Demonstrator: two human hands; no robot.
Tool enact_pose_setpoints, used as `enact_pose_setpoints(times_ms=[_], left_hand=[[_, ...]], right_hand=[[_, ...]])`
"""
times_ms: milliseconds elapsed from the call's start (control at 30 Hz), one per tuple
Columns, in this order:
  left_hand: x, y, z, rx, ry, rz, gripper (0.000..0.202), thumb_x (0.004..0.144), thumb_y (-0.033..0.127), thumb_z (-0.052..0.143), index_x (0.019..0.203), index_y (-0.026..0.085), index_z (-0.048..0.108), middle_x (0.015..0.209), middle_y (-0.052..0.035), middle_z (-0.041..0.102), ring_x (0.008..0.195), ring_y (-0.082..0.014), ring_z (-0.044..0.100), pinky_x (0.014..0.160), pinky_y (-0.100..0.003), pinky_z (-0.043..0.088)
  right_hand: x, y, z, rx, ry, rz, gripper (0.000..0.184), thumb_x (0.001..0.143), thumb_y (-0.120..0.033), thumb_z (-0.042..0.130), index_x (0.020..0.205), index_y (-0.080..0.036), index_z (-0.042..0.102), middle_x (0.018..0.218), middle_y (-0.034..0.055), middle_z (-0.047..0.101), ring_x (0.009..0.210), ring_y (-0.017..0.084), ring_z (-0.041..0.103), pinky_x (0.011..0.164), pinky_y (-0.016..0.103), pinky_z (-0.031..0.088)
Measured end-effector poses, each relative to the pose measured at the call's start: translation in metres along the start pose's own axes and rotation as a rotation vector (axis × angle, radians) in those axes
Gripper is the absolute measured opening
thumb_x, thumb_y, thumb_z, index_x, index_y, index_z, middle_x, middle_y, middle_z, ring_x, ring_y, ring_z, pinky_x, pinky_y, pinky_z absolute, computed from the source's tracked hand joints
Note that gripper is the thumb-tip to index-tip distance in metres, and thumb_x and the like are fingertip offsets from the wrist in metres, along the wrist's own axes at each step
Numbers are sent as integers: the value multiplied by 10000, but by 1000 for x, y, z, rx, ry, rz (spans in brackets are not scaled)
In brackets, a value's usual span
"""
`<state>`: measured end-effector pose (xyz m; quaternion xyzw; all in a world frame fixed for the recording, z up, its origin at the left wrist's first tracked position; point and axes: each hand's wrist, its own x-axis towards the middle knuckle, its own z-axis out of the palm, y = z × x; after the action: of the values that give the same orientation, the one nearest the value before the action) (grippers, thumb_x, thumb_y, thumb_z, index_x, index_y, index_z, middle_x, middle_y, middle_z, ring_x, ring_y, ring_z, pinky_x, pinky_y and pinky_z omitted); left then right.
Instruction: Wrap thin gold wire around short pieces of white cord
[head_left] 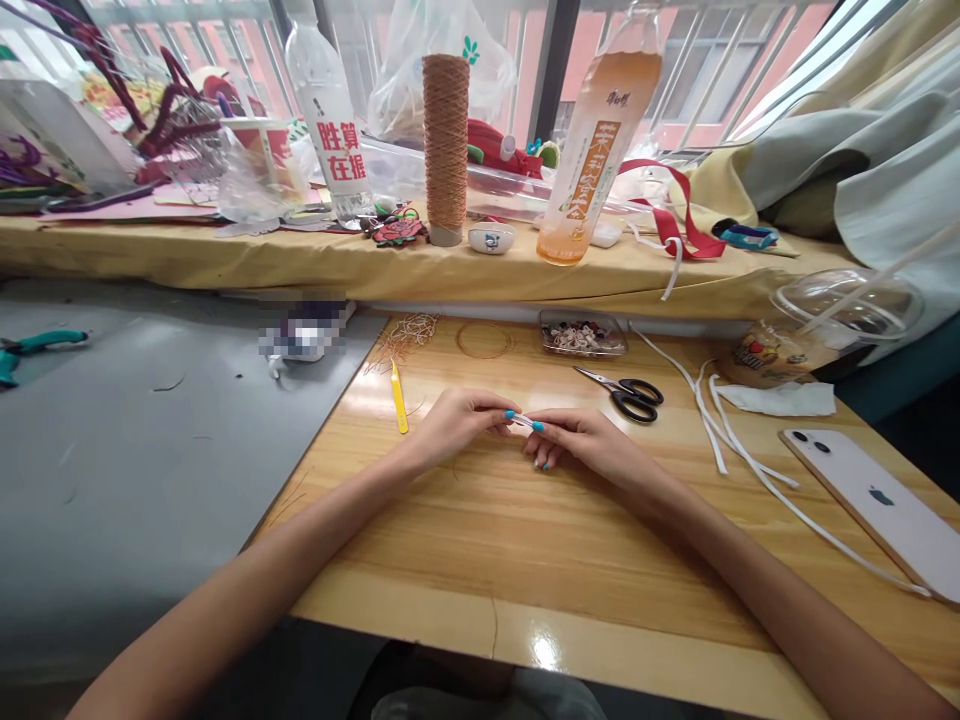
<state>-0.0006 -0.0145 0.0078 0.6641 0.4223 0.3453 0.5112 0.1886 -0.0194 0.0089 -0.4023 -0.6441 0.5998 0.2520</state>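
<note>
My left hand (457,425) and my right hand (581,440) meet over the middle of the wooden table (525,560). Both pinch a small white piece (523,421) between their fingertips; what it is stays too small to name. The fingernails are painted teal. Black-handled scissors (626,393) lie just behind my right hand. A yellow tweezer (399,397) lies to the left of my left hand. A clear box of small beads (583,335) and a coil of thin wire (484,340) sit farther back.
White cords (720,440), a phone (877,505) and a lidded drink cup (817,325) lie at right. A shelf behind holds a spool of orange thread (445,145), two bottles (596,140) and bags. A grey mat (135,450) with teal pliers (37,345) is at left.
</note>
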Motion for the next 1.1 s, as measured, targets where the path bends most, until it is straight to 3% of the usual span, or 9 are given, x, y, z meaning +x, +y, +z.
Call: enact_pose_setpoints(times_ms=[233, 333, 467, 833, 1100], left_hand=[[-1, 0, -3, 150, -15, 122, 204, 760, 197, 504, 894, 126, 640, 733, -43, 632, 660, -124, 578, 644, -216, 443], [-2, 4, -2, 261, 17, 145, 201, 769, 175, 477, 872, 139, 646, 727, -34, 623, 677, -123, 567, 656, -212, 425], [-2, 6, -1, 350, 39, 155, 213, 782, 178, 453, 880, 144, 640, 765, -36, 617, 687, -121, 552, 657, -205, 406], [-2, -4, 0, 630, -104, 301, 220, 812, 200, 448, 888, 115, 637, 812, -82, 594, 719, -141, 533, 659, -215, 386], [-4, 2, 1, 571, -75, 267, 194, 793, 161, 482, 881, 110, 647, 787, -71, 595, 703, -124, 528, 637, -189, 377]], right_hand=[[-2, -4, -4, 130, -39, 112, 386, 725, -422, 539, 973, -133, 599, 689, 52, 630, 608, 140, 590, 587, 281, 462], [-3, -7, -2, -10, -13, 62, 367, 715, -402, 553, 965, -140, 612, 709, 44, 620, 593, 122, 567, 536, 244, 438], [-4, -8, 2, -199, 24, -30, 327, 719, -359, 549, 949, -142, 631, 584, 1, 566, 511, 93, 505, 473, 213, 394], [-3, 1, 0, -315, 29, -130, 291, 771, -363, 469, 867, -148, 641, 621, 21, 575, 529, 109, 509, 511, 239, 421], [0, -3, 1, -185, 96, 11, 368, 686, -439, 545, 837, -123, 656, 631, 35, 588, 541, 112, 506, 544, 259, 418]])
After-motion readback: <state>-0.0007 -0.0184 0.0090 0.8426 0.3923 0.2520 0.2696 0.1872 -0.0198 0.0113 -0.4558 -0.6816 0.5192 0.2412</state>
